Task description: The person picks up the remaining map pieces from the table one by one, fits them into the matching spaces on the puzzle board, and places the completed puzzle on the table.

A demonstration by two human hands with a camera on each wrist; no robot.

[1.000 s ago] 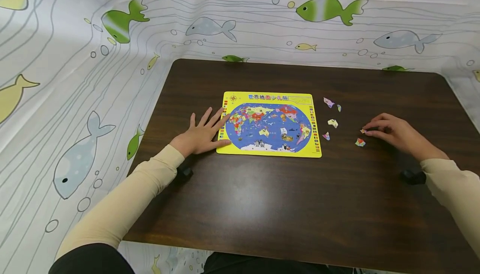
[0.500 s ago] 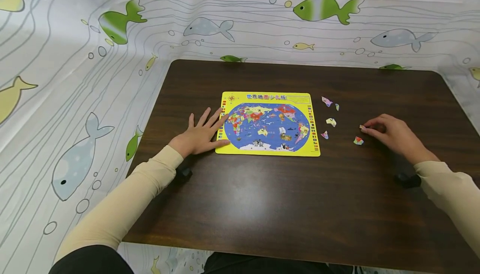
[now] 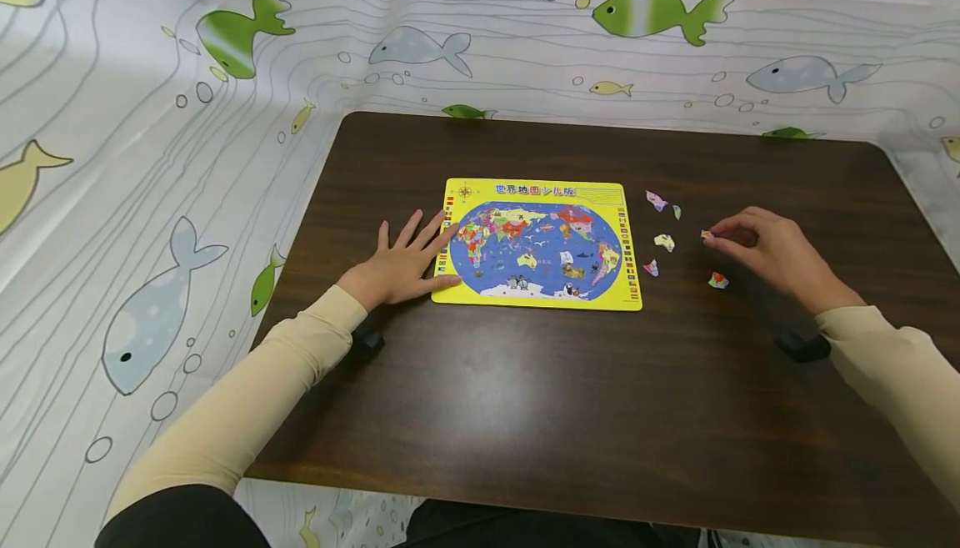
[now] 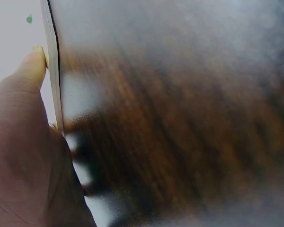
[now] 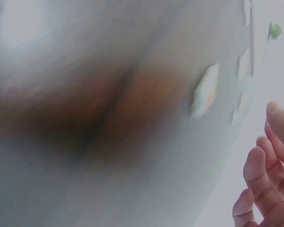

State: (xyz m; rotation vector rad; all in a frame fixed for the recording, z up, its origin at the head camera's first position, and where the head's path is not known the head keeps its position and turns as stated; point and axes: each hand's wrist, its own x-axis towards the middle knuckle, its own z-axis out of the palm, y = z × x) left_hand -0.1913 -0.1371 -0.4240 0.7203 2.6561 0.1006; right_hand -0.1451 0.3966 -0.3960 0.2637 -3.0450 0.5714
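A yellow-bordered world map puzzle board [image 3: 536, 304] lies flat on the dark wooden table. My left hand [image 3: 401, 268] rests with fingers spread, thumb and fingertips over the board's left edge. To the right, my right hand [image 3: 776, 252] pinches a small puzzle piece [image 3: 706, 234] between thumb and fingertips, above the table. A red and multicoloured puzzle piece [image 3: 718, 280] lies just below that hand. Between board and hand are a pink-purple piece [image 3: 656, 200], a small green-blue piece [image 3: 677, 212], a pale yellow piece [image 3: 664, 242] and a pinkish piece [image 3: 651, 268].
The brown table [image 3: 480, 414] has rounded far corners. A white curtain [image 3: 525, 47] printed with fish hangs behind it and along the left. Dark wrist devices [image 3: 802, 348] sit under both wrists.
My right hand has lifted and moved left toward the loose pieces, carrying the small puzzle piece. My left hand has stayed on the board's edge.
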